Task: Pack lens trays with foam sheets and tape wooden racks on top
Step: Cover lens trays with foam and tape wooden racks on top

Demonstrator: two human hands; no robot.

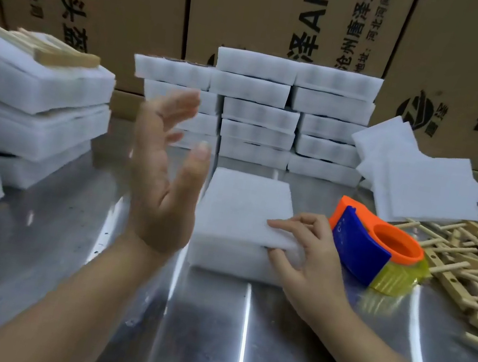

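— Where's the tray?

— Middle of the table (207, 332), a little toward the near edge. The lens tray (228, 257) is a white, soft-sided block, and a flat square foam sheet (243, 203) with a fine grainy surface lies on top of it.

— Who's got hold of it?

— The right hand (310, 254) pinches the sheet's near right corner: the index finger lies along the top and the thumb is tucked under the edge against the tray's side. The left hand (161, 187) is raised just left of the tray, palm turned inward, fingers straight and spread, holding nothing. Its fingertips are blurred.

— And the tape?

— A tape dispenser (377, 249) sits just right of the right hand. It has an orange plastic ring and a blue body, with a yellowish translucent roll showing at its near end.

— Racks?

— Pale wooden racks (474, 268), slats with round pegs, lie in a loose tangle at the right edge. Behind them a fanned heap of loose sheets (418, 184), thin and white, lies toward the far right corner.

— Anything further back?

— Stacked white blocks (273, 114) stand in three columns along the far edge. At the left edge there are more foam-wrapped stacks (33, 104), puffier and slightly askew, with one wooden piece (54, 53) lying on top. Brown cardboard boxes (259, 5) printed in black stand behind everything. The tabletop is shiny scuffed metal with bright streaks of reflected light.
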